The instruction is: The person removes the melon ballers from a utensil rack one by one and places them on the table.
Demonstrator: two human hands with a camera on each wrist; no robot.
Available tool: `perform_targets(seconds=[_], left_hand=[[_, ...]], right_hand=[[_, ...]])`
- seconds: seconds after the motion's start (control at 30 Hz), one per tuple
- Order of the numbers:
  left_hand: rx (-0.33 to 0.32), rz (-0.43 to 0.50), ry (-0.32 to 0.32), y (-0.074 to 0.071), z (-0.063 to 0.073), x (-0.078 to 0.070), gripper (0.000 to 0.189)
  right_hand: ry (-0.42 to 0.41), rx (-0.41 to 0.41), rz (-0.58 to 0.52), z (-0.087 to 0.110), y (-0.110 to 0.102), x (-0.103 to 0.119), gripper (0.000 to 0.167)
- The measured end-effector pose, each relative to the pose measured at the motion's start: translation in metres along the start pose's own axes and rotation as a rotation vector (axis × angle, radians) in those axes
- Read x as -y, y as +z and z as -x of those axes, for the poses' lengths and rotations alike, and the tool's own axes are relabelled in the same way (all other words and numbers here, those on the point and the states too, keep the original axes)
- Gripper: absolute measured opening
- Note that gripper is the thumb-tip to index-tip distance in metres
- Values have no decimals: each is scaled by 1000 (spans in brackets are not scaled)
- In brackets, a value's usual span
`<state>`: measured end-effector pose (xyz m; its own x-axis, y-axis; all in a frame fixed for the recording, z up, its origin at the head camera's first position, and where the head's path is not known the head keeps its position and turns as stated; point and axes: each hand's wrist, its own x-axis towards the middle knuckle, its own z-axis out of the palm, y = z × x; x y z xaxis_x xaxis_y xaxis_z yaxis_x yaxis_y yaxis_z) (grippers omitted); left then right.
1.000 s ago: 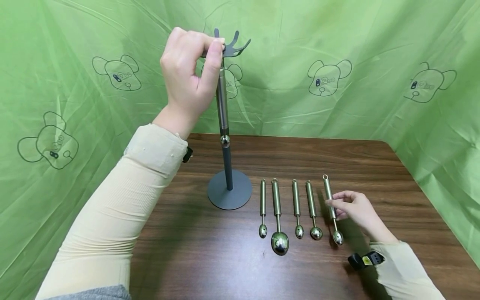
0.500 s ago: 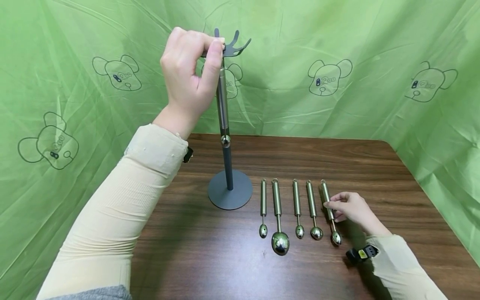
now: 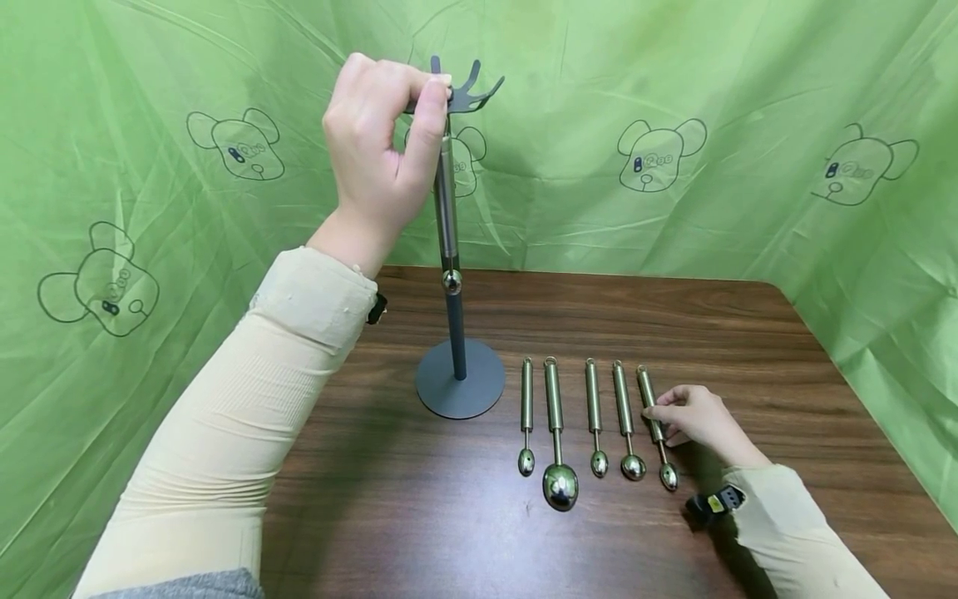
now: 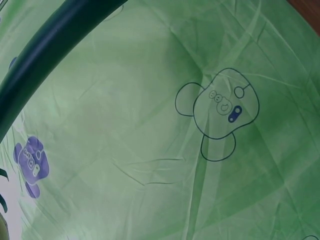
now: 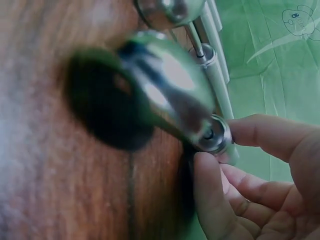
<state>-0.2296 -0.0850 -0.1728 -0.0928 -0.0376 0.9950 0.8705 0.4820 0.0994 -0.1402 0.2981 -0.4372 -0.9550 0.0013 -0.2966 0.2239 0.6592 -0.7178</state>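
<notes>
My left hand (image 3: 377,133) is raised, thumb and forefinger pinching the top of a dark grey utensil stand (image 3: 461,391) beside its curved hooks. Along the stand's post hangs a metal melon baller (image 3: 446,195), its small scoop downward. On the table my right hand (image 3: 696,420) pinches the handle of the rightmost melon baller (image 3: 669,476), whose shiny scoop points toward me. In the right wrist view, thumb and fingers (image 5: 270,132) close around that handle just behind the scoop, which casts a dark shadow on the wood. Left of it lie a similar baller (image 3: 624,399) and several others.
The row on the table (image 3: 449,516) includes a larger oval scoop (image 3: 560,487). Green cloth (image 3: 554,208) with bear-head outlines encloses the back and sides. A dark curved bar (image 4: 55,55) crosses the left wrist view's upper corner.
My right hand has moved slightly left and nearer with the melon baller, bringing it closer to the row and more in line with it. The left hand has kept its hold on the stand.
</notes>
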Motion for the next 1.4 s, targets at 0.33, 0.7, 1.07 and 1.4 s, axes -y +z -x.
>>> perform_targets(seconds=[0.33,0.7,1.07,1.4], left_hand=[[2,-3,-5,1,0,0,28],[7,0,-8,1,-1,1,28],[14,-9,-3,1,-2,2,28],[24,-12,9,1,-3,2,29]], right_hand=[[22,6,-8,-3,0,2,36],[19,33,24,-3,-6,4,51],[-45,9,32,3,-20,25,47],[-158,-57,38,8,-28,62,48]])
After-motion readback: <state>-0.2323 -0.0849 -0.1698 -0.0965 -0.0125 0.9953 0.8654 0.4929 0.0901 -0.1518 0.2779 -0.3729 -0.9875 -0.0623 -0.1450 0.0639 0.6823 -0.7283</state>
